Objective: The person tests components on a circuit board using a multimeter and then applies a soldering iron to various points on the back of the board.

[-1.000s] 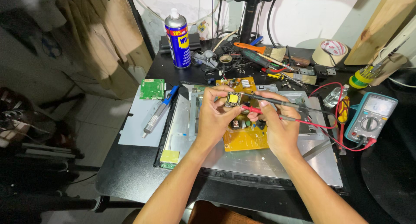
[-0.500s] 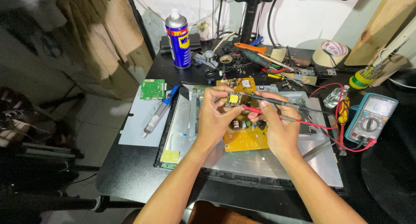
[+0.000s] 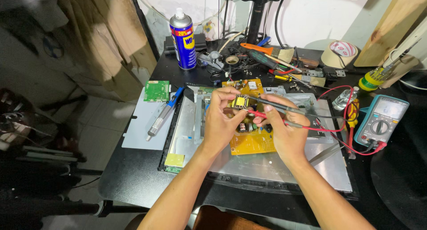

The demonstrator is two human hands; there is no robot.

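A yellow circuit board (image 3: 251,143) lies on the grey metal back panel (image 3: 284,168) of a flat screen. Both my hands hover over the board's upper part, close together. My left hand (image 3: 220,123) pinches the tip end of a black test probe (image 3: 278,106) beside a yellow-taped transformer (image 3: 240,101). My right hand (image 3: 284,134) grips a red test probe (image 3: 293,123), whose tip points left toward my left fingers. Red and black leads run right to a teal multimeter (image 3: 381,120).
A blue and yellow spray can (image 3: 183,40) stands at the back. A small green board (image 3: 156,90) and a pen-like tool (image 3: 162,116) lie on the left. Brush, screwdrivers, tape roll (image 3: 339,53) and cables crowd the back. The black table's edge (image 3: 133,185) drops off on the left.
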